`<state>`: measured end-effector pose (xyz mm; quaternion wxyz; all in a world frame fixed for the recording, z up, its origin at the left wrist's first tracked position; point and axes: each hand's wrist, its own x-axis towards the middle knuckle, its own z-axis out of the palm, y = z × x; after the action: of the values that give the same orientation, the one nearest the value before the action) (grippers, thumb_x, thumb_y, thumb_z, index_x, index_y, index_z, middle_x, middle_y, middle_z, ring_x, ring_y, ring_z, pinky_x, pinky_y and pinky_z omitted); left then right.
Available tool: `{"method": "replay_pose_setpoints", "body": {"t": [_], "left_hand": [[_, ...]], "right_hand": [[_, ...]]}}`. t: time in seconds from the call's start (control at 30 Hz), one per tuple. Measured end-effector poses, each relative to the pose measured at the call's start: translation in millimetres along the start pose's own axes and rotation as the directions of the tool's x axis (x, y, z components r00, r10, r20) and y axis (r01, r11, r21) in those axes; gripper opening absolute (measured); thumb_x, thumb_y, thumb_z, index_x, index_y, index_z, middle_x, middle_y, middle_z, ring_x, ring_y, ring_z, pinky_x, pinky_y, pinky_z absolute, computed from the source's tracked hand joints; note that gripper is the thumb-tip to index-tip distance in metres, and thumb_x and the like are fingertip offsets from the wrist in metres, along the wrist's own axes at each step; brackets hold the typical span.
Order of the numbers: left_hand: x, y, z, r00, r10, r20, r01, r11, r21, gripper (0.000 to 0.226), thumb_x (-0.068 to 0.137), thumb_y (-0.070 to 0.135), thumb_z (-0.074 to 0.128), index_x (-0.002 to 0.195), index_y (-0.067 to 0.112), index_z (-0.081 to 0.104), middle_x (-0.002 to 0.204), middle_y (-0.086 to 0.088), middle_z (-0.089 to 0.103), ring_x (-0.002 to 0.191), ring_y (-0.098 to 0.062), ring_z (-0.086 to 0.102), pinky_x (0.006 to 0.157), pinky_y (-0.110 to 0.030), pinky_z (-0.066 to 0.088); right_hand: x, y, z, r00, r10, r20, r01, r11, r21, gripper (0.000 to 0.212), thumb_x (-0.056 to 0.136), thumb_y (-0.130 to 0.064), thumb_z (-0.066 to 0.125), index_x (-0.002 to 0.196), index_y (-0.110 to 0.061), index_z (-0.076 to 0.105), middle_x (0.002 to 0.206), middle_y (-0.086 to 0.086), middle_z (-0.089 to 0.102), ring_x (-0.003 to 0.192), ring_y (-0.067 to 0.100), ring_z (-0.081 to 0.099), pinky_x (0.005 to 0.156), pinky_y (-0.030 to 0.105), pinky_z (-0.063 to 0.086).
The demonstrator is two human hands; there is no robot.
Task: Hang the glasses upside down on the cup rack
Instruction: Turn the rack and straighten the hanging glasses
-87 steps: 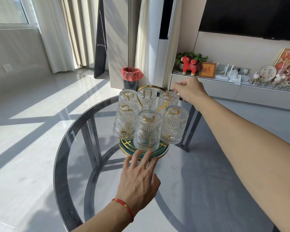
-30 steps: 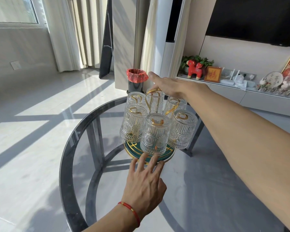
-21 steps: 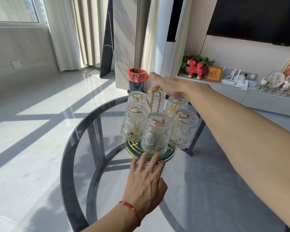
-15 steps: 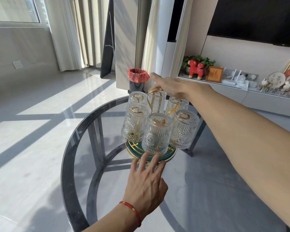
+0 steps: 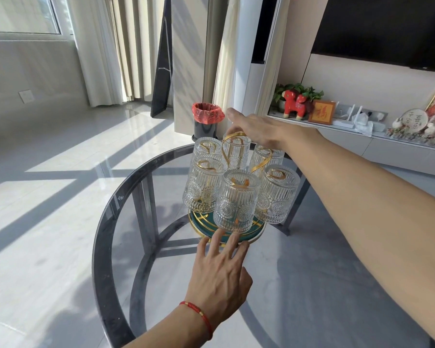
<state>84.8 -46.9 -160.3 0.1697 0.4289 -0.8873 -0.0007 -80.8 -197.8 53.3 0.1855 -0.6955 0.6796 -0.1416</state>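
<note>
Head view: six ribbed glasses [image 5: 237,200] hang upside down on the gold arms of the cup rack [image 5: 227,228], which stands on a round glass table [image 5: 103,247]. Left hand [image 5: 220,275] lies palm down on the table with its fingers [image 5: 212,241] spread, the tips touching the near rim of the rack's green base, gripping nothing. Right hand [image 5: 258,130] reaches over the rack, resting on the gold loop handle at the top; whether its fingers close round the loop cannot be told.
</note>
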Motion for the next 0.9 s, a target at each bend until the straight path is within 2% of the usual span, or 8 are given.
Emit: {"method": "replay_pose_setpoints", "body": {"t": [0.1, 0.2, 0.27, 0.33, 0.47, 0.67, 0.8, 0.9], "left_hand": [[0, 0, -1, 1.000, 0.003, -0.008, -0.003, 1.000, 0.000, 0.050, 0.082, 0.038, 0.056, 0.130, 0.026, 0.060, 0.145, 0.001, 0.054, 0.131, -0.035, 0.049, 0.105, -0.053, 0.046], [0, 0, -1, 1.000, 0.012, -0.013, -0.012, 1.000, -0.008, 0.050, 0.082, 0.037, 0.054, 0.130, 0.026, 0.059, 0.145, 0.002, 0.053, 0.131, -0.035, 0.047, 0.105, -0.052, 0.046], [0, 1, -1, 1.000, 0.011, -0.012, -0.011, 1.000, -0.014, 0.050, 0.082, 0.036, 0.053, 0.131, 0.026, 0.059, 0.146, 0.002, 0.052, 0.132, -0.035, 0.047, 0.106, -0.052, 0.045], [0, 1, -2, 1.000, 0.008, -0.009, -0.008, 1.000, -0.010, 0.050, 0.082, 0.037, 0.054, 0.130, 0.025, 0.059, 0.144, 0.002, 0.053, 0.132, -0.035, 0.048, 0.105, -0.052, 0.046], [0, 1, -4, 1.000, 0.008, -0.005, -0.009, 1.000, -0.006, 0.049, 0.080, 0.037, 0.056, 0.128, 0.025, 0.061, 0.142, 0.003, 0.054, 0.131, -0.035, 0.049, 0.104, -0.052, 0.048], [0, 3, -7, 1.000, 0.005, 0.015, -0.005, 1.000, 0.009, 0.049, 0.080, 0.038, 0.057, 0.128, 0.026, 0.062, 0.142, 0.002, 0.057, 0.131, -0.036, 0.052, 0.104, -0.052, 0.048], [1, 3, -11, 1.000, -0.001, 0.023, 0.000, 1.000, 0.019, 0.048, 0.080, 0.037, 0.059, 0.126, 0.025, 0.063, 0.141, 0.002, 0.058, 0.130, -0.036, 0.054, 0.104, -0.052, 0.049], [0, 3, -10, 1.000, -0.001, 0.017, 0.001, 1.000, 0.015, 0.048, 0.080, 0.036, 0.057, 0.127, 0.025, 0.063, 0.141, 0.002, 0.057, 0.131, -0.036, 0.052, 0.104, -0.052, 0.049]], "right_hand": [[-7, -6, -3, 0.990, -0.122, -0.072, 0.119, 0.992, -0.042, 0.082, 0.098, -0.075, 0.016, 0.125, -0.021, 0.072, 0.144, 0.010, 0.061, 0.127, 0.028, 0.057, 0.086, 0.036, 0.037], [-13, -15, -3, 0.966, -0.250, -0.068, 0.247, 0.968, -0.051, 0.064, 0.098, -0.064, 0.038, 0.112, -0.016, 0.078, 0.122, 0.003, 0.073, 0.114, 0.024, 0.066, 0.081, 0.025, 0.043], [-15, -23, -1, 0.962, -0.273, -0.009, 0.271, 0.957, -0.101, 0.062, 0.094, -0.057, 0.046, 0.113, -0.006, 0.076, 0.123, 0.018, 0.073, 0.117, 0.038, 0.066, 0.094, 0.044, 0.052], [-17, -29, 3, 0.962, -0.262, 0.077, 0.270, 0.955, -0.121, 0.062, 0.094, -0.052, 0.041, 0.119, -0.007, 0.074, 0.126, 0.021, 0.070, 0.120, 0.040, 0.062, 0.104, 0.050, 0.046], [-17, -35, 6, 0.970, -0.176, 0.166, 0.194, 0.976, -0.100, 0.057, 0.107, -0.041, 0.022, 0.133, -0.022, 0.070, 0.146, 0.006, 0.058, 0.135, 0.020, 0.049, 0.111, 0.040, 0.032], [-14, -40, 2, 0.977, -0.073, 0.201, 0.093, 0.991, -0.092, 0.057, 0.105, -0.049, 0.023, 0.142, -0.031, 0.063, 0.168, 0.002, 0.035, 0.154, 0.025, 0.028, 0.126, 0.053, 0.014], [-8, -45, 4, 0.977, -0.046, 0.206, 0.070, 0.991, -0.111, 0.057, 0.102, -0.053, 0.025, 0.143, -0.036, 0.061, 0.166, 0.003, 0.037, 0.150, 0.028, 0.033, 0.123, 0.053, 0.018], [-2, -44, 8, 0.982, -0.039, 0.186, 0.061, 0.991, -0.115, 0.054, 0.102, -0.056, 0.036, 0.132, -0.020, 0.064, 0.149, 0.011, 0.055, 0.132, 0.030, 0.049, 0.111, 0.048, 0.033]]}}
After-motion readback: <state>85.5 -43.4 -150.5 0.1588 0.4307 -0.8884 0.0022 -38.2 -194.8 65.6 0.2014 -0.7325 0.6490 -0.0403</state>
